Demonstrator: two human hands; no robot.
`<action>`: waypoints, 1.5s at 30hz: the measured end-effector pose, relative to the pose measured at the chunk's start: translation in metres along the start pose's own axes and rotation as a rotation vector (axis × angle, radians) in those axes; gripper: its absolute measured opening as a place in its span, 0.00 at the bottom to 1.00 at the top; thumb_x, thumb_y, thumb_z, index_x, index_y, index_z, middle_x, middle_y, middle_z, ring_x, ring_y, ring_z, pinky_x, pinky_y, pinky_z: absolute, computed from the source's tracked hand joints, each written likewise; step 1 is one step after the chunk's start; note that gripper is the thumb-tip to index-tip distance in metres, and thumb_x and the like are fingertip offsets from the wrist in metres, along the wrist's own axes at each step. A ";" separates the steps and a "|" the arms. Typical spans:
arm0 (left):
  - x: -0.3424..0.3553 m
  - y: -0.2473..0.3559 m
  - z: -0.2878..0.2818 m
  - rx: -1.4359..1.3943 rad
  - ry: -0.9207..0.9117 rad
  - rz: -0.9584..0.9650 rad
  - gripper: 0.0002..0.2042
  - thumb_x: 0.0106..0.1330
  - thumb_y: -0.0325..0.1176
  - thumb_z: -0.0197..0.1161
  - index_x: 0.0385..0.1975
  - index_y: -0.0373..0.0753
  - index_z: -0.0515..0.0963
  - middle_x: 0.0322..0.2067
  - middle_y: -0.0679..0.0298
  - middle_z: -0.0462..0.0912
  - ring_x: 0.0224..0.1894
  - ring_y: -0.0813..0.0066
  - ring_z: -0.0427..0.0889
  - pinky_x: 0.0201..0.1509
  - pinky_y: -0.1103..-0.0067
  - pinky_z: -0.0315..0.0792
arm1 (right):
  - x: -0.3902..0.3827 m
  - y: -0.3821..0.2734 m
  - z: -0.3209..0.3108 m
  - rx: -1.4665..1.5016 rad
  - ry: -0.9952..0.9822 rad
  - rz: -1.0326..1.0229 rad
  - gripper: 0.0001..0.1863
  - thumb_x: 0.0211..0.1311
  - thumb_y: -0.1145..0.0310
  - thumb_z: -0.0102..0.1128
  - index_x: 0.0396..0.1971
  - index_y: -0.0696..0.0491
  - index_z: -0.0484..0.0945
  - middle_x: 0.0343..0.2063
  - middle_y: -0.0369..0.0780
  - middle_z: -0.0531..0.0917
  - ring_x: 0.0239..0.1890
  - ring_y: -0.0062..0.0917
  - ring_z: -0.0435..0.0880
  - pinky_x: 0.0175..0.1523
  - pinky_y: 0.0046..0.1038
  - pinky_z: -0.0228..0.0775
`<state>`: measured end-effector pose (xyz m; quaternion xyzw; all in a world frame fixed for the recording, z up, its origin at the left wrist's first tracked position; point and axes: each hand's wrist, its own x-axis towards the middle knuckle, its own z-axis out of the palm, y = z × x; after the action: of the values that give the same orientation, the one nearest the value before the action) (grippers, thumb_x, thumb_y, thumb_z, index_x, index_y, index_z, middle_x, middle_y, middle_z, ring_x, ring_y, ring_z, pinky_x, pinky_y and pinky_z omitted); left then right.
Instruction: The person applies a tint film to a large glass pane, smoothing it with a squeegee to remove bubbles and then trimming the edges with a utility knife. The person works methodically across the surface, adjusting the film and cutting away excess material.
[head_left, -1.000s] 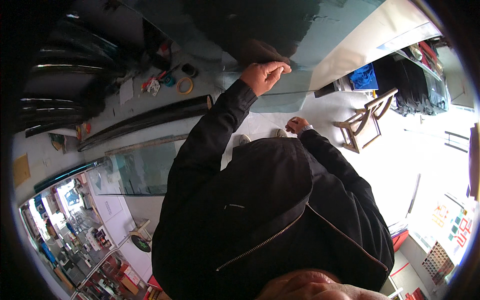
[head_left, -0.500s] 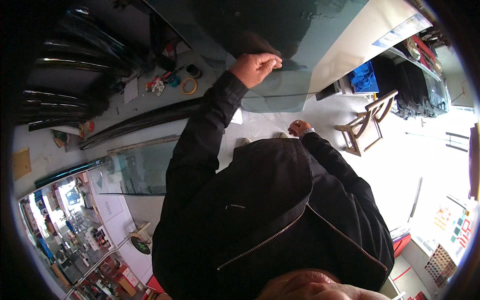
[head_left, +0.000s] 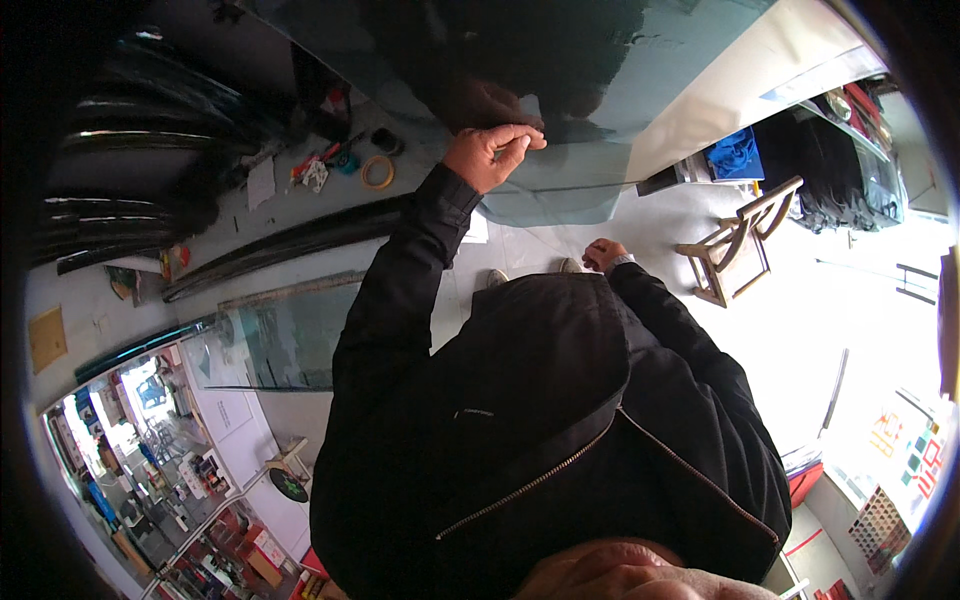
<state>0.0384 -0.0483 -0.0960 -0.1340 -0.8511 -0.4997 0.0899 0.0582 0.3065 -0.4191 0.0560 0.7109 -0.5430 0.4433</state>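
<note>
A large dark, glossy, see-through sheet (head_left: 680, 60) spans the far middle, with a paler greenish glassy strip (head_left: 560, 195) along its near edge. My left hand (head_left: 488, 157) is at the border between the dark part and the pale strip. Its thumb and fingertips are pinched together, and whatever lies between them is too small to make out. A dim reflection of the hand shows in the sheet just beyond it. My right hand (head_left: 604, 255) hangs low at my side, away from the sheet, its fingers curled with nothing visible in them.
On the grey surface at left lie a roll of yellow tape (head_left: 378, 172) and a white paper (head_left: 261, 183). Dark rolls (head_left: 140, 215) are stacked beyond. A wooden chair (head_left: 735, 245) stands at right, near a blue cloth (head_left: 732, 152). A glass pane (head_left: 290, 335) lies at lower left.
My left hand has moved left and slightly nearer along the sheet, its fingers still pinched. The right hand has barely moved. The whole view has shifted a little.
</note>
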 end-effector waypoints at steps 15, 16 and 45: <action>-0.020 -0.033 -0.002 0.056 -0.052 -0.108 0.11 0.76 0.32 0.60 0.49 0.36 0.85 0.44 0.59 0.91 0.47 0.68 0.90 0.53 0.73 0.83 | 0.002 -0.019 0.003 -0.058 -0.044 0.049 0.07 0.68 0.69 0.64 0.38 0.58 0.82 0.31 0.41 0.90 0.30 0.24 0.89 0.31 0.27 0.77; -0.018 -0.024 -0.016 0.037 -0.061 -0.138 0.11 0.76 0.32 0.60 0.49 0.35 0.85 0.44 0.58 0.91 0.47 0.68 0.90 0.53 0.72 0.83 | 0.001 -0.019 0.003 -0.050 -0.033 0.046 0.07 0.68 0.69 0.64 0.38 0.58 0.82 0.31 0.41 0.90 0.30 0.24 0.89 0.31 0.27 0.77; 0.063 0.083 -0.001 -0.236 -0.048 0.224 0.13 0.79 0.34 0.58 0.57 0.41 0.83 0.56 0.59 0.86 0.59 0.67 0.85 0.63 0.73 0.79 | 0.003 -0.022 0.002 -0.017 -0.039 0.021 0.10 0.70 0.66 0.65 0.38 0.58 0.82 0.31 0.41 0.89 0.30 0.24 0.89 0.30 0.25 0.77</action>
<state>0.0050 -0.0013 -0.0088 -0.2493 -0.7680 -0.5799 0.1083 0.0449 0.2951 -0.4048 0.0491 0.7062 -0.5333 0.4631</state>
